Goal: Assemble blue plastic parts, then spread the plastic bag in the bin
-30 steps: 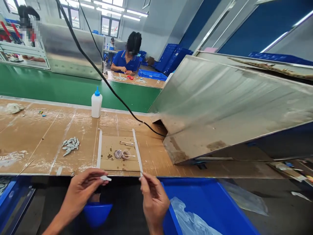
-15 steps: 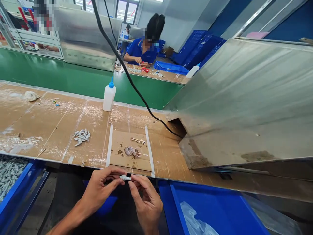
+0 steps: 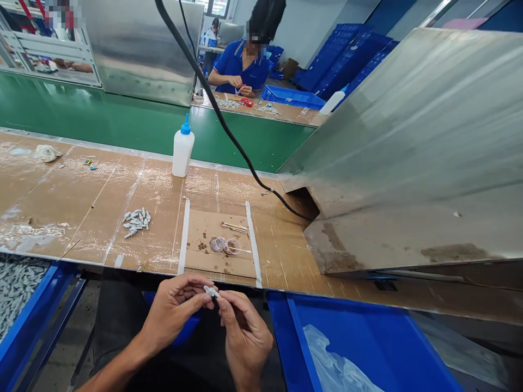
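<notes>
My left hand (image 3: 174, 310) and my right hand (image 3: 245, 335) meet just below the front edge of the cardboard-covered bench (image 3: 81, 201). Both pinch one small grey-white plastic part (image 3: 211, 292) between thumb and fingertips. A thin stick in my right hand touches the part; its far end is hard to make out. On the bench ahead lie a small pile of the same grey parts (image 3: 137, 220), two small shallow dishes (image 3: 224, 245) and a few thin sticks (image 3: 235, 226). A white squeeze bottle with a blue cap (image 3: 182, 148) stands farther back.
A large slanted metal chute (image 3: 408, 163) fills the right side, with a black cable (image 3: 229, 136) running under it. Blue bins sit below the bench: one at my right (image 3: 368, 348) with clear plastic, one at far left (image 3: 24, 305) full of grey parts. Another person works across the green conveyor (image 3: 102, 125).
My hands came together from apart; the right hand now meets the part held by the left. The view shifted down and to the left.
</notes>
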Motion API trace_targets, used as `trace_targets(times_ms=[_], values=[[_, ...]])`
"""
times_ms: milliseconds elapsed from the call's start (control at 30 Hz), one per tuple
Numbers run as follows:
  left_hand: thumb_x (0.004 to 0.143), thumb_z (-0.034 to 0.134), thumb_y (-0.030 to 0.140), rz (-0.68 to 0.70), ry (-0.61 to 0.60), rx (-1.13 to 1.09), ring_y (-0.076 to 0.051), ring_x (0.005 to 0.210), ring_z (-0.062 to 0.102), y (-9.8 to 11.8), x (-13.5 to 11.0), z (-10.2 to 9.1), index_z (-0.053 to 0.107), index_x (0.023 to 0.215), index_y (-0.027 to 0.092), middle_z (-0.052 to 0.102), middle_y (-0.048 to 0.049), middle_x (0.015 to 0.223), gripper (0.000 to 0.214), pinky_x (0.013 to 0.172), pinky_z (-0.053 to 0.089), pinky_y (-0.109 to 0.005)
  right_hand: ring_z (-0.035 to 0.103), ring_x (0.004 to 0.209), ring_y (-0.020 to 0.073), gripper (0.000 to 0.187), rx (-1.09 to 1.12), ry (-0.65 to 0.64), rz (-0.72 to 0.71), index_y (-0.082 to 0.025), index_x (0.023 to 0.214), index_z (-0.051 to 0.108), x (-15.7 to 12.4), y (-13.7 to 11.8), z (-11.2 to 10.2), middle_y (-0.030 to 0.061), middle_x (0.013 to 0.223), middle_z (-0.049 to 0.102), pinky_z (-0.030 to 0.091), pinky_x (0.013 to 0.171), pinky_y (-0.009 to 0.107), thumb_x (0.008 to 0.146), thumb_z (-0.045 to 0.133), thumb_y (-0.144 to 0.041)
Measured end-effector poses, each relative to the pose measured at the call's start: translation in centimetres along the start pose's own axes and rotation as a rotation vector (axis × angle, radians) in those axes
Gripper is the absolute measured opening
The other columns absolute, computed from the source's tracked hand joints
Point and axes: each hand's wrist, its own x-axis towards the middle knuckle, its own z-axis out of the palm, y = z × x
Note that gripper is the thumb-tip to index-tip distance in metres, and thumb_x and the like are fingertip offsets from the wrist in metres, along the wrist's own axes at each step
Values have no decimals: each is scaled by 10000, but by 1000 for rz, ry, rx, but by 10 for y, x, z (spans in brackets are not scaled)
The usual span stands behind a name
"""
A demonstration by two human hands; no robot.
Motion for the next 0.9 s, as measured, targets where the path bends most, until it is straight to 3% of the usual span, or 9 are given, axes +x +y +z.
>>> trace_targets(times_ms=[200, 500, 900], values=[[866, 786, 257, -12, -12, -31, -126, 755, 751, 0, 0, -1, 792, 985, 204, 818, -34, 930, 130, 764, 613, -197, 714, 790, 156, 166, -34, -20, -132, -248, 991, 761, 1, -2, -1, 6, 891, 745, 594, 706, 244, 913, 705, -112], [859, 801, 265, -33, -44, -71, -137, 763, 755, -2, 2, 0, 786, 989, 190, 823, -47, 918, 151, 772, 618, -215, 718, 787, 161, 232, -62, -20, -267, -214, 1020, 737, 2, -6, -2, 17, 891, 747, 596, 699, 263, 901, 678, -24], [860, 775, 308, -23, 0, 96, -147, 768, 674, -2, -3, -6, 747, 992, 177, 743, -29, 834, 189, 745, 554, -234, 722, 772, 162, 127, -145, -37, -193, -240, 977, 754, 3, -2, 2, 14, 878, 751, 606, 725, 253, 928, 700, -136]])
